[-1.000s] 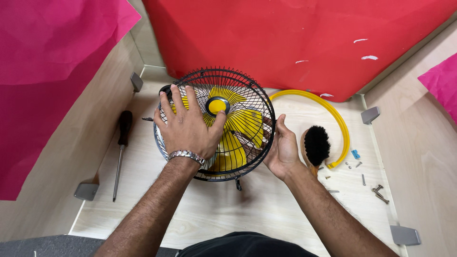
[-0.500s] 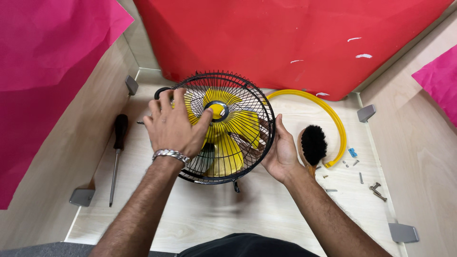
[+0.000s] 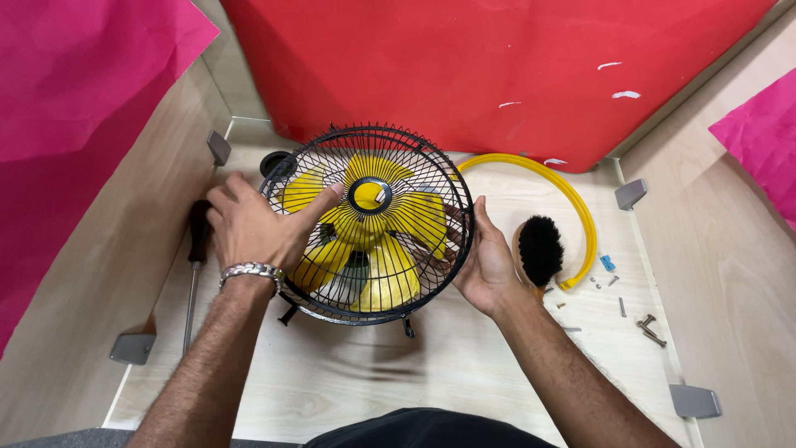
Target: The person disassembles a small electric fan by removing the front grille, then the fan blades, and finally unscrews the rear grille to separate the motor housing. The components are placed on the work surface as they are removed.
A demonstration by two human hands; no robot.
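A round black wire fan cage [image 3: 431, 166] with yellow blades [image 3: 414, 217] inside lies tilted on the pale wooden surface in the head view. My left hand [image 3: 253, 228], with a metal watch at the wrist, rests on the cage's left side, fingers spread over the wires. At the cage's right rim is my right hand [image 3: 485, 261], which grips it from the side. A yellow hub cap [image 3: 368, 196] sits at the centre of the blades.
A black-handled screwdriver [image 3: 196, 253] lies at the left. A yellow ring [image 3: 572, 207] and a wooden brush with black bristles [image 3: 540, 249] lie right of the fan. Several loose screws [image 3: 638, 319] are scattered at the right. Red and pink paper lines the walls.
My left hand has slid from the centre of the cage to its left side. The yellow hub now shows. The right hand stays on the rim.
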